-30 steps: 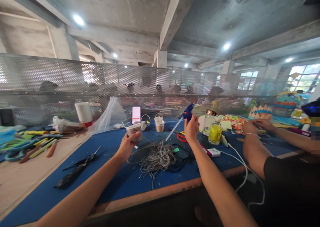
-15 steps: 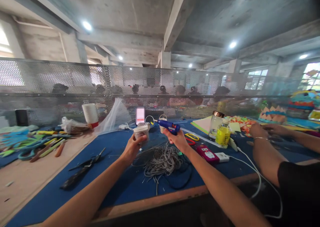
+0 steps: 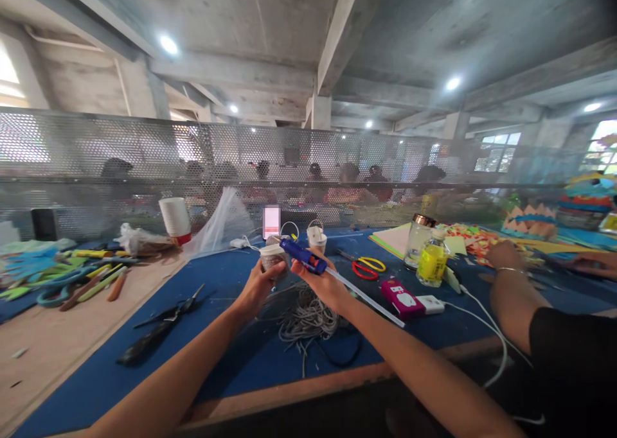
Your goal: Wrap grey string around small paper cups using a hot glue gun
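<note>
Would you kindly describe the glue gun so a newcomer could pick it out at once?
On the blue tabletop, find the grey cord heap. Above it in the picture, the right hand holds the glue gun. Its dark blue body and the long, whitish stick jutting from its rear set it apart from the white-rimmed cup in the left hand.
</note>
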Demonstrator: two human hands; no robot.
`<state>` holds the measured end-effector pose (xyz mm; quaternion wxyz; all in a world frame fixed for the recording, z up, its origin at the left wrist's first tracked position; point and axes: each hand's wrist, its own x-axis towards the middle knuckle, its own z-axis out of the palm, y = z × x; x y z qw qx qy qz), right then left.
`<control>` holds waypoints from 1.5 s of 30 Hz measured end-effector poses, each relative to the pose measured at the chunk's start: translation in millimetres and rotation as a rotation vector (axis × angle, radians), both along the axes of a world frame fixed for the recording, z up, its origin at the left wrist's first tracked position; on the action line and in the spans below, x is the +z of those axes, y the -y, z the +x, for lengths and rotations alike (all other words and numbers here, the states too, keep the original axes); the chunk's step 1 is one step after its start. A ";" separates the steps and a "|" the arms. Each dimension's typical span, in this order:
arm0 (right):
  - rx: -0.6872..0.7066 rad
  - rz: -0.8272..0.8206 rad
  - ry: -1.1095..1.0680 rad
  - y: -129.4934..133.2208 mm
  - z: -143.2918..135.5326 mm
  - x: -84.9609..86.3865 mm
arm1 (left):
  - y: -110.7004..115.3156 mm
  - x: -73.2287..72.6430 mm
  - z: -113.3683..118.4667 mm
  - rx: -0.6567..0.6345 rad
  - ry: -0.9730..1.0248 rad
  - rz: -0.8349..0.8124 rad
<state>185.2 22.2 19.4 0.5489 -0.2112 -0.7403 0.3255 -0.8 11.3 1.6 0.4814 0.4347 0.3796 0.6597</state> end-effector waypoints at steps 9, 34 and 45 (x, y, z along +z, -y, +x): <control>0.030 -0.130 0.001 10.4 -14.6 -8.7 | -4.9 -7.9 -4.5 -0.100 0.063 0.022; -0.015 -0.165 -0.026 -6.2 -11.5 -20.9 | -1.3 -3.5 -2.9 -0.182 -0.002 0.045; 0.005 -0.039 0.142 1.1 2.3 -24.1 | -2.4 -3.8 -5.1 -0.076 0.011 0.035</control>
